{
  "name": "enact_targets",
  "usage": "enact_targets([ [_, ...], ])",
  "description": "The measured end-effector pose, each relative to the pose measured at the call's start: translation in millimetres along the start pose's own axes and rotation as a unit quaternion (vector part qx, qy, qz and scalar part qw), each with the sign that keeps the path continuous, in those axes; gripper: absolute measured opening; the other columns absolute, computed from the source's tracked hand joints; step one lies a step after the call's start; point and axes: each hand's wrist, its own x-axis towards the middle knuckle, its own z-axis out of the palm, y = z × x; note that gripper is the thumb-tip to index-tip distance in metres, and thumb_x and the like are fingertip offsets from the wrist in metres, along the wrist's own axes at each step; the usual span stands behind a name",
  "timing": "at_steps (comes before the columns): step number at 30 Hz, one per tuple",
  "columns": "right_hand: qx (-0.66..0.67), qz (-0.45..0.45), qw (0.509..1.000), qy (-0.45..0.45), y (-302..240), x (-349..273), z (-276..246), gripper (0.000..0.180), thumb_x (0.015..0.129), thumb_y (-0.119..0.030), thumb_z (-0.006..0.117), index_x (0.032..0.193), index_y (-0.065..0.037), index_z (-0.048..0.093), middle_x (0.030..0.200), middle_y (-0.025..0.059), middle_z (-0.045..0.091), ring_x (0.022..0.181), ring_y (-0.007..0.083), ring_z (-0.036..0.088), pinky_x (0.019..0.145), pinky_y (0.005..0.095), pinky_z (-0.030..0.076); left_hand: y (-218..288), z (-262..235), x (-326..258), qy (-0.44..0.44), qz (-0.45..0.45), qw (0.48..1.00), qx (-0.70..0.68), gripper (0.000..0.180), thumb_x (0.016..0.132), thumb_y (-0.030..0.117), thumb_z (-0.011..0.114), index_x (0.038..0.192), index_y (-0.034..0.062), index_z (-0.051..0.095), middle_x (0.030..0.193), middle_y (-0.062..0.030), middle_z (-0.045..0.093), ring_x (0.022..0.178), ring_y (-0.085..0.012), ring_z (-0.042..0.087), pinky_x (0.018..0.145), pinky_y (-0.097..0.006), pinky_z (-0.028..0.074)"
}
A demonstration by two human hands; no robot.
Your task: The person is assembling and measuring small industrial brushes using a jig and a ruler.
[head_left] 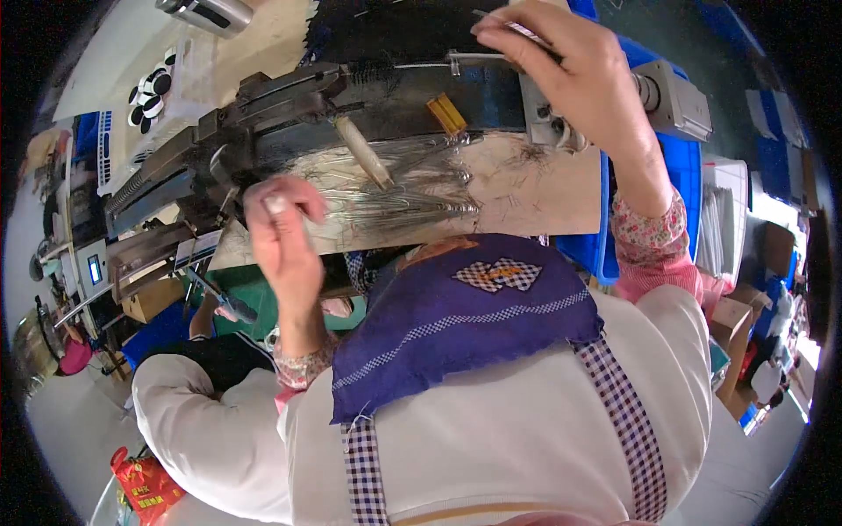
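Note:
My right hand point(574, 66) is raised over the far right of the workbench. Its thumb and fingers pinch a thin metal strip point(526, 33). A metal rod point(478, 56) lies just beyond the fingertips. My left hand point(285, 232), somewhat blurred, is above the board's left end beside a dark metal machine point(224, 131). Its fingers are curled in, with a small pale patch at the fingertips that I cannot make out. Between the hands, many thin metal wires point(417, 193) lie fanned over a pale board point(526, 188). A pale worn rod point(361, 151) and a yellow block point(447, 114) lie behind them.
Black-and-white round caps point(151, 101) sit by a clear plastic bin point(193, 74) at the far left, near a silver flask point(206, 13). A grey motor-like unit point(680, 101) and a blue crate point(680, 171) stand right. A co-worker's white sleeve point(171, 386) is close on my left.

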Motion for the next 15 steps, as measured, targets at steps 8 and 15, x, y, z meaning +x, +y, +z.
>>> enact_targets([
  [8,-0.203,-0.158,0.965,-0.048,26.1,4.4,57.4,0.019,0.078,-0.006,0.058,0.097,-0.007,0.063,0.094,0.0045,0.059,0.087,0.0244,0.061,0.073,0.0354,0.052,-1.6,72.2,5.4,0.012,-0.278,0.936,-0.215,0.014,0.099,0.017,0.045,0.098,0.0068,0.055,0.093,-0.0022,0.056,0.081,-0.0114,0.052,0.065,-0.027,0.043],
  [15,-0.228,-0.166,0.958,-0.055,29.3,4.3,70.4,0.017,0.073,-0.007,0.059,0.09,-0.008,0.06,0.084,0.0062,0.058,0.084,0.0237,0.063,0.069,0.0342,0.053,66.2,42.7,33.4,-0.019,-0.293,0.819,-0.493,0.012,0.096,0.018,0.051,0.1,0.007,0.052,0.086,-0.0015,0.045,0.054,-0.0033,0.032,0.041,-0.015,0.023],
])
